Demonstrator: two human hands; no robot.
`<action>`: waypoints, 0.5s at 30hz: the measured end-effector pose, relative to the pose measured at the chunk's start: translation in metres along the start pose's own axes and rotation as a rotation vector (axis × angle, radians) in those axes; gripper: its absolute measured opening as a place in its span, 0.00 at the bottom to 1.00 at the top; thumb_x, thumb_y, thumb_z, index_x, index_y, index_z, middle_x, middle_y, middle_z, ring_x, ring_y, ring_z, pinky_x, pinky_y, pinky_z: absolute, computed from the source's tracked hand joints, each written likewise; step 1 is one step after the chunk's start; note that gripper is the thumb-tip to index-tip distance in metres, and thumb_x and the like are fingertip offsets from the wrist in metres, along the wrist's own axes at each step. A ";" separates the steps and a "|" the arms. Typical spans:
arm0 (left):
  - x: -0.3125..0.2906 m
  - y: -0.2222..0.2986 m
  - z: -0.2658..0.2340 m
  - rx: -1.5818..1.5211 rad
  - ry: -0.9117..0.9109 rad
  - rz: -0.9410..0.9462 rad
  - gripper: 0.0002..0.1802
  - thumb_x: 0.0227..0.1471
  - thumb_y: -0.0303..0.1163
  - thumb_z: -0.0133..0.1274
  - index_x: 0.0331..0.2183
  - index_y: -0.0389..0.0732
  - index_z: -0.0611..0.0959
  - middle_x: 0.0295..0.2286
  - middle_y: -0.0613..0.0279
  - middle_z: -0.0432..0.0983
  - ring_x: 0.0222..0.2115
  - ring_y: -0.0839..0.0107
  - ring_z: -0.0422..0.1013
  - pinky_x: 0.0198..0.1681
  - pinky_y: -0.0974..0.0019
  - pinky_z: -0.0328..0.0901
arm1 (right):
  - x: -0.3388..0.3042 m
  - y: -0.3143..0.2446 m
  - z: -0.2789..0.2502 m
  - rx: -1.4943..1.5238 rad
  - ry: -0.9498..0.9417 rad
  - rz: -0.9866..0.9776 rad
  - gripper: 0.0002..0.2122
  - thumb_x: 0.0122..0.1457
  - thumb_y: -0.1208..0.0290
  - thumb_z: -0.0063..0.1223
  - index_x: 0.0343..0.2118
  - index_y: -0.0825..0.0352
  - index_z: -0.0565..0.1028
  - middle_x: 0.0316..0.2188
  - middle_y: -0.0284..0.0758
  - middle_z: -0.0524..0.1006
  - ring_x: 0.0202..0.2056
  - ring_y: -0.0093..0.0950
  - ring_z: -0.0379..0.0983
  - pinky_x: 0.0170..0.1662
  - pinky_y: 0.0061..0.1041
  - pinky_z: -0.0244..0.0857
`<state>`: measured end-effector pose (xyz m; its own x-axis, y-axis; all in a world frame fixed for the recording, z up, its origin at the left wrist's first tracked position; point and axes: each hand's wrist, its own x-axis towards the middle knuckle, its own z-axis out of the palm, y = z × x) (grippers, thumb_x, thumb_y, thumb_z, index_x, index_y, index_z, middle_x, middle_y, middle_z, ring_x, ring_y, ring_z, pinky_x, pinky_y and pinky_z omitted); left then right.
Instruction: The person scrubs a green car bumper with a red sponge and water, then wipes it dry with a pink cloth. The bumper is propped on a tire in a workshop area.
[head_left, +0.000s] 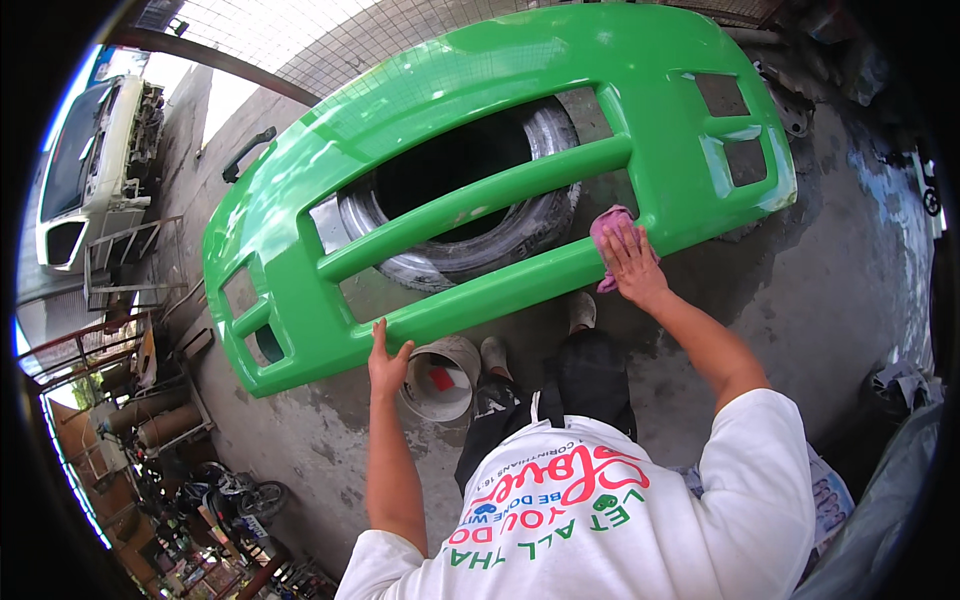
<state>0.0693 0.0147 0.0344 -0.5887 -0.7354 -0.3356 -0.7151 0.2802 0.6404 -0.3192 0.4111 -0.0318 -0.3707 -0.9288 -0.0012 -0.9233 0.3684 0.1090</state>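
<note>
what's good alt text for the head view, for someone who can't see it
A person in a white shirt holds a pink cloth against a large green bumper under a flat right grip, with the left grip at the bumper's near edge. A tire shows through its opening; a bucket stands by the person's feet.

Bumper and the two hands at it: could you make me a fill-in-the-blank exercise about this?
1. The right hand presses a pink ____ against the green bumper.
2. Through the bumper's big central opening shows a large, round, dark ____.
3. Near the left hand stands a pale, open-topped ____.

Missing words: cloth; tire; bucket.
</note>
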 end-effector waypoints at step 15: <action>-0.105 -0.124 -0.068 -0.494 0.024 -0.154 0.29 0.58 0.21 0.58 0.60 0.29 0.73 0.61 0.44 0.68 0.62 0.60 0.66 0.64 0.61 0.63 | 0.098 -0.267 -0.063 -0.052 -0.069 0.315 0.27 0.66 0.64 0.43 0.64 0.75 0.65 0.67 0.57 0.61 0.69 0.55 0.54 0.64 0.54 0.59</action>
<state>0.2451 0.0151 0.0371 -0.4778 -0.7607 -0.4394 -0.5262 -0.1527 0.8366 -0.1027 0.2192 0.0020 -0.6453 -0.7635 -0.0269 -0.7561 0.6333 0.1650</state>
